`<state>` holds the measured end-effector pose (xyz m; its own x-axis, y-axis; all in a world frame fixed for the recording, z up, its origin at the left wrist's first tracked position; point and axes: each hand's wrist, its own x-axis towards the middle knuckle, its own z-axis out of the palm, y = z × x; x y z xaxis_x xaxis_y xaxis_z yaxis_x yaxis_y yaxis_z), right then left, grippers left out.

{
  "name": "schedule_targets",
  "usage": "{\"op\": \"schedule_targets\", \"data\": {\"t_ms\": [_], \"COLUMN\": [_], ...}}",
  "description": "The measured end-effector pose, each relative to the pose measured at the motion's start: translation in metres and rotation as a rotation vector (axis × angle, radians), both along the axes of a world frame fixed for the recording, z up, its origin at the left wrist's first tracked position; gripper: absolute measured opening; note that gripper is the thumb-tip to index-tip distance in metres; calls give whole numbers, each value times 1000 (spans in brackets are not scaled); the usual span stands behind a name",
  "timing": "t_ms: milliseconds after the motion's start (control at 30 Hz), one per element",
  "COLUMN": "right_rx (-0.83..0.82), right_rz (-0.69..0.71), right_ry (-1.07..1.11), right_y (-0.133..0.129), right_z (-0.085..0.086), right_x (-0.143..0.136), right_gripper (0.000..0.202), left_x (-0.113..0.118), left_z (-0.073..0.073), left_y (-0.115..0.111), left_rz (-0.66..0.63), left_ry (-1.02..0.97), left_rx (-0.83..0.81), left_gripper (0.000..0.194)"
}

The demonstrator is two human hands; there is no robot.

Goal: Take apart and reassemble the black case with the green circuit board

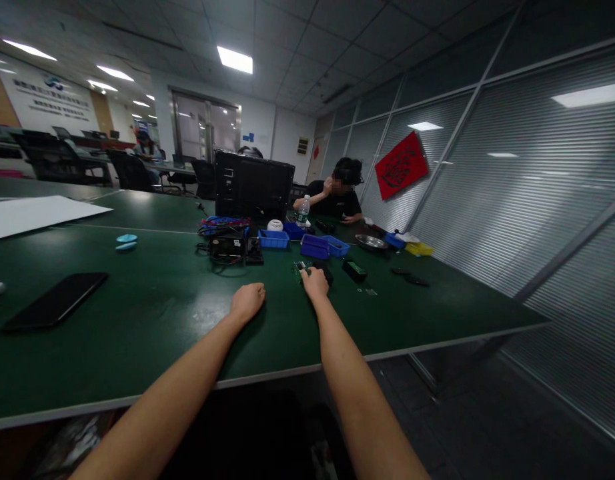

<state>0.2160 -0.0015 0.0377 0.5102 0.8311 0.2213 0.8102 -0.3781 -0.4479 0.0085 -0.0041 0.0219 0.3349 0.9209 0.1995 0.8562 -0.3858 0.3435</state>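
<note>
Fingers of right hand [315, 283] reach fwd onto a small green circuit board [300, 268] lying on the green table [152, 313]; fingertips seem to touch it, but can't tell if they're pinching it or just resting on top, too small and dim. Left hand [247, 301] sits curled into a loose fist on the bare tabletop, holding nothing visible, just left of the right hand and a bit nearer the body. The board lies mid-table, w/ a dark flat part [323, 271] touching or right beside it under the right fingertips. Just right of that, another dark rectangular module [354, 270], then two small dark flat pieces [410, 276] further right. Behind the board: blue plastic bins [317, 246], one more blue bin [273, 239] w/ a white round object [275, 225] at its back edge, a black device w/ tangled cables [227, 248], and a big black case [253, 183] standing upright. Metal bowl [371, 242] and yellow tray [419, 249] sit to the right rear. Water bottle [303, 211] near a seated person [337, 193] at the far side, hand up at the head. Far left: black phone [55, 301] flat on table, two pale blue oval items [126, 241], white sheet [32, 215]. Red hanging [401, 165] on the glass wall.
</note>
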Motion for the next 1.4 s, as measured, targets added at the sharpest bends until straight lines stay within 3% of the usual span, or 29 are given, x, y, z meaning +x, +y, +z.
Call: {"op": "schedule_targets", "data": {"t_ms": [200,467,867,1067,1267,1400], "right_rx": [-23,0,38,-12,210,127], "right_rz": [26,20,34,20,-157,-269], "right_ry": [-27,-43,154,61,-110,-97], "right_y": [3,9,11,6,-4,-2], "right_z": [-7,-15,-9,-5,2,-3], "right_x": [0,2,5,4,15,26], "right_gripper": [48,39,36,43,35,48], "left_x": [0,0,1,1,1,1], "left_z": [1,1,3,3,3,4], "left_y": [-1,-1,-2,-3,-4,-5], "left_rz": [5,1,4,21,14,22], "left_ry": [-2,4,13,23,7,-3], "left_rx": [5,3,-13,-21,2,-14], "left_gripper": [23,24,25,25,24,23]}}
